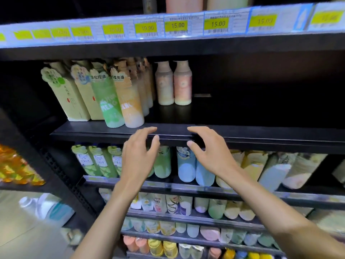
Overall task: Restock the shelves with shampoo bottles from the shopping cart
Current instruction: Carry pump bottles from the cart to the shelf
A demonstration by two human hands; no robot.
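Faces a dark shelf [261,137] in a shop aisle. Holds the left hand [140,156] up just before its front edge, open with loosely bent fingers, gripping nothing. Holds the right hand [211,152] beside it at the same height, likewise open and empty, thumb turned toward the left hand, with a gap between the two. Cannot tell whether any fingertip touches the edge. Sees shampoo bottles [130,105] bunched on the left part of that shelf, a green and an orange one side by side at the front edge, more lined up behind the orange one. Sees beige cartons [69,98] just left of those. Finds two pink bottles [183,85] further back, upright and touching. Looks past the wrists at blue bottles [186,165] on the shelf below. Reads yellow price tags [177,25] along the strip above.
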